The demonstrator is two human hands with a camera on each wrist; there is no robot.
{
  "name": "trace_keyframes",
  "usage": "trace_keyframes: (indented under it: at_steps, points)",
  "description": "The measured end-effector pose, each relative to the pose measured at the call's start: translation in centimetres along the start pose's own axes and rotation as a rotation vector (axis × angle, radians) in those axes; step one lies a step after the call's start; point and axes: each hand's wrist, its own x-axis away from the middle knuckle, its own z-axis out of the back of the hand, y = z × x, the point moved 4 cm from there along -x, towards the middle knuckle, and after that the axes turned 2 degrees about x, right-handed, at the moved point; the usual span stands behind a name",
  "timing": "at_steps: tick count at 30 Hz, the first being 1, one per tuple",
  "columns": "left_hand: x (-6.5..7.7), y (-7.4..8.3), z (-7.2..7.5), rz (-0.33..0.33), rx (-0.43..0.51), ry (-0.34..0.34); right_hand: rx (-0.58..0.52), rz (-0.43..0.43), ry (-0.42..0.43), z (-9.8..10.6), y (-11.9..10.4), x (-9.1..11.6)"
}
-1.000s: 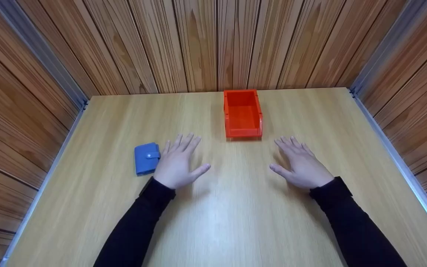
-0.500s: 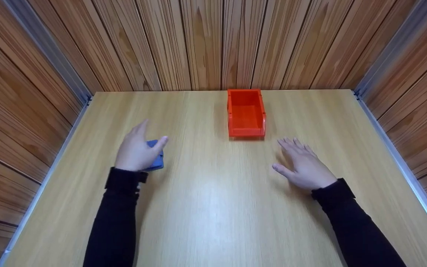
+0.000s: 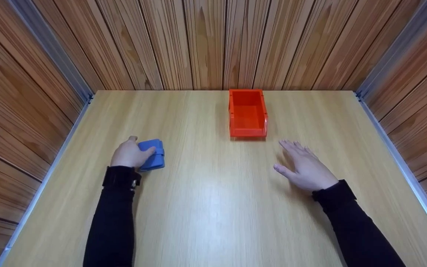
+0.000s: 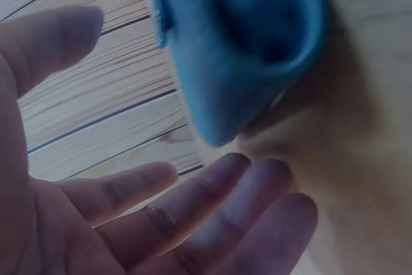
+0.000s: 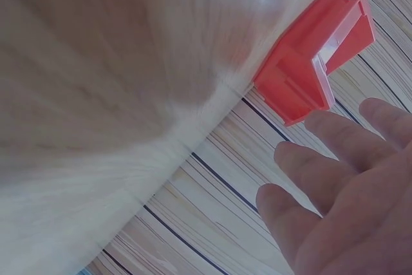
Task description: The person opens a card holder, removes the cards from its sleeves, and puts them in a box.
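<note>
A small blue wallet (image 3: 155, 161) with a strap lies on the left part of the table. My left hand (image 3: 129, 152) is at its left edge, thumb reaching over its top in the head view. Seen from the left wrist, the fingertips (image 4: 283, 217) are close to the edge of the wallet (image 4: 215, 75), with the thumb spread away on the other side and nothing pinched between. My right hand (image 3: 305, 168) hovers palm down over the right of the table, fingers extended and holding nothing.
A red plastic bin (image 3: 248, 132), low at the front, stands at the back of the table, right of centre. Wood-panelled walls (image 3: 206, 44) with grey metal corner posts enclose the table (image 3: 213, 207) at the back and sides.
My left hand has moved left, over the wallet and then down to its left edge, showing more of it again. The right hand has stayed in place. The head view has shifted slightly.
</note>
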Motion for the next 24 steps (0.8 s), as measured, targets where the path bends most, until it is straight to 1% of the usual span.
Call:
trace_keyframes:
  at_steps: [2, 6, 9, 14, 20, 24]
  points:
    - [-0.2, 0.2, -0.5, 0.005, -0.019, -0.004, -0.004, -0.004, 0.000, 0.0, 0.1, 0.1]
    - [-0.5, 0.4, -1.0, -0.003, -0.046, 0.012, -0.007, -0.001, 0.000, 0.0, 0.1, 0.1]
    - [-0.5, 0.4, -1.2, 0.012, -0.040, 0.007, -0.012, 0.004, 0.000, -0.1, 0.0, 0.0]
    - [-0.5, 0.4, -1.4, 0.038, 0.021, -0.015, -0.022, 0.007, 0.005, 0.0, 0.1, 0.1]
    - [-0.8, 0.4, -1.7, -0.007, 0.091, -0.039, -0.041, 0.020, 0.009, 0.0, 0.0, 0.2]
    - [-0.9, 0.8, -1.7, -0.023, 0.155, -0.051, -0.050, 0.023, 0.011, 0.1, 0.1, 0.3]
